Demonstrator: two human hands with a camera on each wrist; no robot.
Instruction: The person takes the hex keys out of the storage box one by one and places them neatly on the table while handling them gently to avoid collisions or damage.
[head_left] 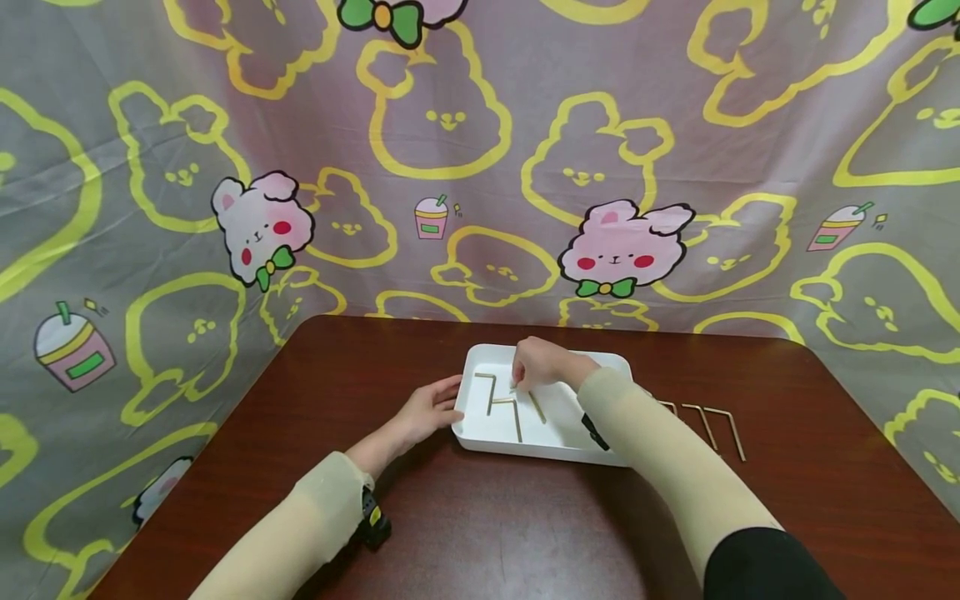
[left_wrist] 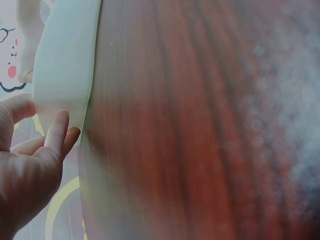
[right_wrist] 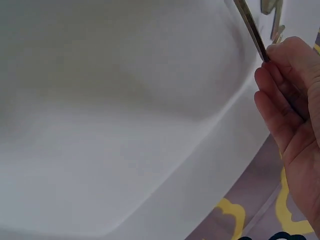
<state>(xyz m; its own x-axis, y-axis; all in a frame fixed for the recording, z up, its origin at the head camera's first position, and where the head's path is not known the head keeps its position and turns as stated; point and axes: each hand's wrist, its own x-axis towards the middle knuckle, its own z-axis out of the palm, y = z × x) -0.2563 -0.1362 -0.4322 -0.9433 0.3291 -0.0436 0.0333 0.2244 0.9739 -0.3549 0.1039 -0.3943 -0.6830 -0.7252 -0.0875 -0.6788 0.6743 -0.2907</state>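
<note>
A white rectangular tray (head_left: 510, 451) stands on the table. My left hand (head_left: 426, 410) touches the outside of its left end, fingers fairly straight, also seen in the left wrist view as a hand (left_wrist: 37, 162) against the tray wall (left_wrist: 67, 60). Over the tray, my right hand (head_left: 546, 363) pinches a brass-coloured L-shaped hex key (head_left: 537, 407) between thumb and fingers; the right wrist view shows the key's long arm (right_wrist: 251, 30) leaving the fingertips. Left of it, two similar hex keys, one farther back (head_left: 492, 395) and one nearer (head_left: 517, 423), lie on the tray floor.
Several more L-shaped hex keys (head_left: 736, 435) lie on the brown table (head_left: 555, 533) right of the tray, some partly hidden by my right forearm. A patterned cloth (head_left: 480, 200) hangs behind and beside the table.
</note>
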